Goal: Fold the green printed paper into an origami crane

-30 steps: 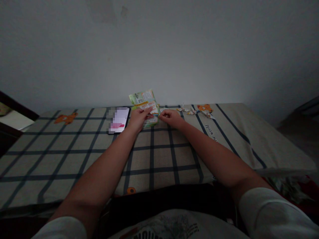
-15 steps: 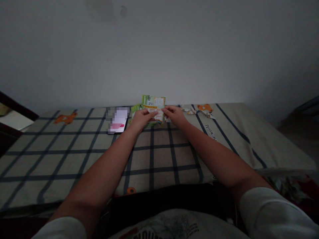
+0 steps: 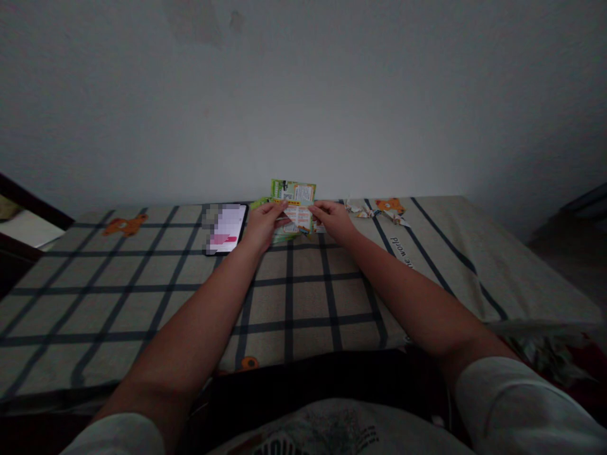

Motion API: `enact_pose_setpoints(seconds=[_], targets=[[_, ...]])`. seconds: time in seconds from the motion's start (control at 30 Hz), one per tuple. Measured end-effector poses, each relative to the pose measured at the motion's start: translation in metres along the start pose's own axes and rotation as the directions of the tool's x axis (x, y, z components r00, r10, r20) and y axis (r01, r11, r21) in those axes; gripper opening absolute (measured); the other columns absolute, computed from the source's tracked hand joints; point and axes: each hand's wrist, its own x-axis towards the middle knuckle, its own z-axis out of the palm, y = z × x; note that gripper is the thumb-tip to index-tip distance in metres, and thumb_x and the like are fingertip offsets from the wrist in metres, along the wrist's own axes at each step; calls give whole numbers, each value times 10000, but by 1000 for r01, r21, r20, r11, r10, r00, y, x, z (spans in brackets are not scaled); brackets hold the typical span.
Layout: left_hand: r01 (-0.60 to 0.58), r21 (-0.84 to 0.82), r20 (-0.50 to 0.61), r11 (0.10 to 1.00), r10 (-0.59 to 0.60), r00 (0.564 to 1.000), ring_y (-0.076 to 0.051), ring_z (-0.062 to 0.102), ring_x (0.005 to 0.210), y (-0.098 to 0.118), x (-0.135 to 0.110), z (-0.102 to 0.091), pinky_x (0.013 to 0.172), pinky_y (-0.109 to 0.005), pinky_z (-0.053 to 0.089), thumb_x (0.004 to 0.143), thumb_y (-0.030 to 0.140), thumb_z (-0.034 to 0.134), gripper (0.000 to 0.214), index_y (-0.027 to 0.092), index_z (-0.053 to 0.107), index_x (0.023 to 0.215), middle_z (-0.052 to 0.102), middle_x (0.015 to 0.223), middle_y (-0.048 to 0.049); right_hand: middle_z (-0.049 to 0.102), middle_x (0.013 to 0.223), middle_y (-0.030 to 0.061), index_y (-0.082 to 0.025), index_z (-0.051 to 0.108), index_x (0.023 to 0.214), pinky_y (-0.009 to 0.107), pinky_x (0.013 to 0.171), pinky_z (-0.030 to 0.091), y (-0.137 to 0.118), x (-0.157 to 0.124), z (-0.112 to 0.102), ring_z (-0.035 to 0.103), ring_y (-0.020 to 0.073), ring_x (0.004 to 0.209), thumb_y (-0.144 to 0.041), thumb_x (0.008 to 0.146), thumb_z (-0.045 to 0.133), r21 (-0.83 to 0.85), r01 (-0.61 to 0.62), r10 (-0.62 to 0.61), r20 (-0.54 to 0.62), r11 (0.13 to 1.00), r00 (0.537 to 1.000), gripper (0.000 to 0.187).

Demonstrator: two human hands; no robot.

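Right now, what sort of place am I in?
Likely a bedroom: your left hand and right hand hold a printed leaflet over a checked bear-print bedsheet against a bare wall, a phone lying on the sheet.

I see short white sleeves (image 3: 516, 404) on both arms, forearms bare below them, and a pale T-shirt (image 3: 332, 430) with a dark printed graphic and lettering across the chest.

2 hands: left hand (image 3: 262, 226), right hand (image 3: 334, 220). 1 green leaflet (image 3: 294, 192). 1 phone (image 3: 227, 229) at its 9 o'clock. 3 orange bear prints (image 3: 126, 224). Folded paper bits (image 3: 365, 213) at 3 o'clock, count unclear.
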Motion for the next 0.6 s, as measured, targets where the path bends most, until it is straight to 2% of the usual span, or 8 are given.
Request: enact_pose_setpoints(seconds=[0.27, 0.6], targets=[[-79, 7, -66, 997, 79, 995, -166, 681, 831, -2, 7, -3, 799, -302, 559, 582, 408, 868, 360, 138, 712, 761, 719, 837, -46, 558, 616, -23, -186, 607, 754, 246, 561, 406, 2, 1, 0, 483, 102, 566, -581, 759, 642, -21, -17, 17, -2, 1000, 1000, 396], [-129, -57, -72, 990, 125, 990, -157, 672, 779, -1, 2, -3, 635, -246, 549, 644, 428, 826, 324, 158, 708, 778, 719, 845, -45, 547, 624, -21, -175, 607, 763, 255, 565, 397, 0, 1, 3, 476, 103, 569, -551, 745, 648, 16, -9, 9, 15, 1000, 1000, 379]])
